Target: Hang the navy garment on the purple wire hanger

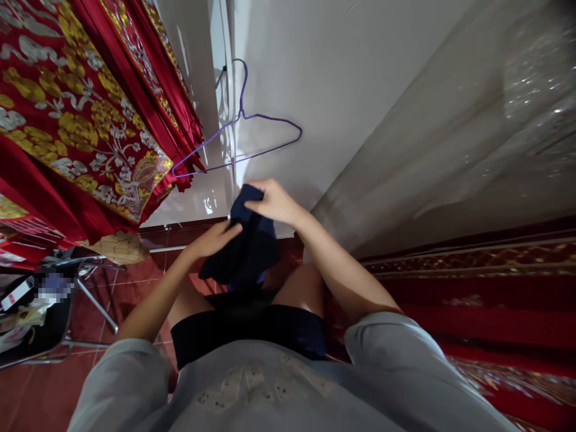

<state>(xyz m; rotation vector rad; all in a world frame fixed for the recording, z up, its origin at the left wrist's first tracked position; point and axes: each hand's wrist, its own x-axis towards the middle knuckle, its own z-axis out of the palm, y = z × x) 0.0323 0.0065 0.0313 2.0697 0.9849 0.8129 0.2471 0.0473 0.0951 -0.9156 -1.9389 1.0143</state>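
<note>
A dark navy cloth garment (252, 240) hangs bunched in front of me, above my knees; its exact kind does not show. My right hand (272, 201) pinches its upper edge between thumb and fingers. Lower down on its left side, my left hand (216, 237) grips the fabric, with the thumb lying over it and the other fingers partly hidden. Just above the hands, a purple wire clothes hanger (270, 118) hangs bare from a white openwork edge.
Red cloth with gold and silver embroidery (81, 114) hangs at the left. Below it stands a black chair (58, 324) with small items on it. A plastic-covered surface (450, 144) slopes along the right, above more red fabric (495, 306). The floor (108, 300) is red tile.
</note>
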